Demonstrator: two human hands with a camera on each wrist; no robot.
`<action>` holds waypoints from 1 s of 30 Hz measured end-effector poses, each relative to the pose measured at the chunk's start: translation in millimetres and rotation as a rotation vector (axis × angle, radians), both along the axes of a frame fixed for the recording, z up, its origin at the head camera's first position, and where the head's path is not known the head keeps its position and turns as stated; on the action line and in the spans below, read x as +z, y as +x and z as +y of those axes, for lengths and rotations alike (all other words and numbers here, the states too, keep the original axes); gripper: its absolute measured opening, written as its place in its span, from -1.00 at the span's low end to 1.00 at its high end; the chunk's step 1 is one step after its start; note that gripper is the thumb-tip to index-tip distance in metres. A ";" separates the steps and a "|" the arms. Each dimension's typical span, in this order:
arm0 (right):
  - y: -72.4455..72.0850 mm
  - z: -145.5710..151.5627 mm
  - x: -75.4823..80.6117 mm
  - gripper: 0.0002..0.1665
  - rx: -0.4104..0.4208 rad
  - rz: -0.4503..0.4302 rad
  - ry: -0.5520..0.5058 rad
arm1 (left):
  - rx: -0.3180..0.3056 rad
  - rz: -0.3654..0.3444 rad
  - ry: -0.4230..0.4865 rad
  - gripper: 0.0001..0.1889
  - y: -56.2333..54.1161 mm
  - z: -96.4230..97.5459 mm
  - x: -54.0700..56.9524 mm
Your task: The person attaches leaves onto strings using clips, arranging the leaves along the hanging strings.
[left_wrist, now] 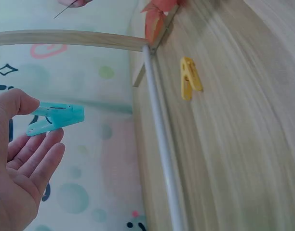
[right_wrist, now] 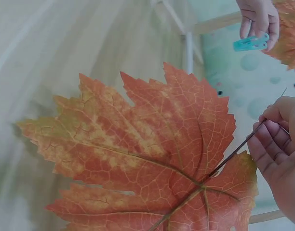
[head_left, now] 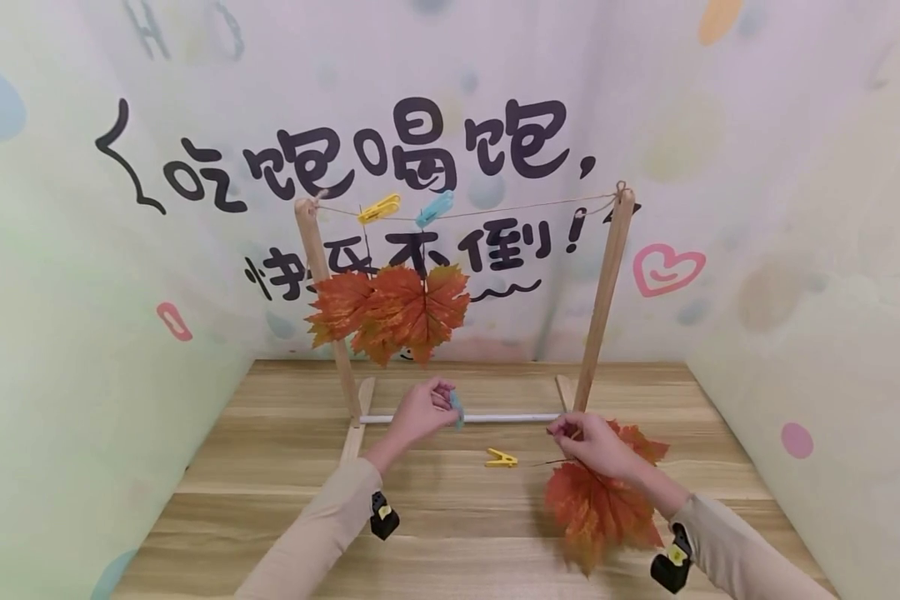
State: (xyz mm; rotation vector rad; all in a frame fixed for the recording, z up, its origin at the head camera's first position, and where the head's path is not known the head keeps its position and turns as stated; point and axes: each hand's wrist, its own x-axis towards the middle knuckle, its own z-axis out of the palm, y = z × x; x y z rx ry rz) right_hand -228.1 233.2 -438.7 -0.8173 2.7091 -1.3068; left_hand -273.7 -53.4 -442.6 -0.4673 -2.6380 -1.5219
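My left hand (head_left: 422,410) pinches a light-blue clothespin (left_wrist: 58,115) between thumb and fingers, above the white rod. At the right, my right hand (head_left: 598,448) pinches the thin dark stem (right_wrist: 239,147) of an orange-red artificial maple leaf (right_wrist: 138,149). That leaf hangs below and behind the hand, which hides part of it in the head view. A yellow clothespin (head_left: 501,457) lies on the table between the hands. Two similar leaves (head_left: 420,312) hang overlapping from a string (head_left: 510,206), held by a yellow clothespin (head_left: 378,208) and a blue clothespin (head_left: 434,209).
Two wooden posts (head_left: 606,300) carry the string and stand on wooden feet, joined low down by the white rod (head_left: 495,417). The wood-grain table (head_left: 450,508) meets a printed backdrop (head_left: 757,167) behind and at both sides.
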 end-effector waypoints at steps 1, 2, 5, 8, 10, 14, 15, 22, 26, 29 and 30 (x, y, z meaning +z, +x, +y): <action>-4.4 1.5 -0.1 -0.87 -0.002 -0.003 -0.007 | -0.001 -0.002 0.007 -0.66 0.0 -0.2 3.8; -8.6 2.6 -0.5 -0.87 -0.005 -0.003 -0.012 | -0.002 -0.004 0.012 -0.66 0.0 -0.4 7.3; -8.1 -3.4 16.3 -0.90 -0.022 -0.003 -0.011 | -0.014 -0.004 0.034 -0.71 -0.7 -1.9 16.0; -3.7 -11.7 34.7 -0.92 -0.041 0.014 -0.020 | -0.038 0.000 0.067 -0.74 0.0 -2.9 24.4; -7.2 -13.4 35.6 -0.92 -0.051 0.036 -0.040 | -0.047 0.004 0.081 -0.75 0.4 -3.2 31.0; -22.6 -11.2 25.5 -0.92 -0.051 0.078 -0.060 | -0.039 0.032 0.081 -0.76 -1.9 -4.2 44.2; -25.6 -11.2 24.5 -0.91 -0.055 0.077 -0.058 | -0.036 0.044 0.079 -0.77 -3.0 -4.8 48.0; -35.4 -20.4 44.4 -0.89 -0.043 0.115 -0.100 | -0.044 0.200 0.001 -0.79 -8.2 -11.1 82.0; -40.5 -29.3 58.5 -0.91 -0.034 0.155 -0.109 | -0.071 0.282 -0.024 -0.77 -10.7 -13.9 101.9; -44.1 -35.1 69.1 -0.92 -0.021 0.169 -0.114 | -0.088 0.307 -0.027 -0.76 -12.1 -14.6 115.6; -45.7 -36.7 72.6 -0.92 -0.016 0.170 -0.118 | -0.092 0.315 -0.024 -0.76 -12.1 -14.8 120.4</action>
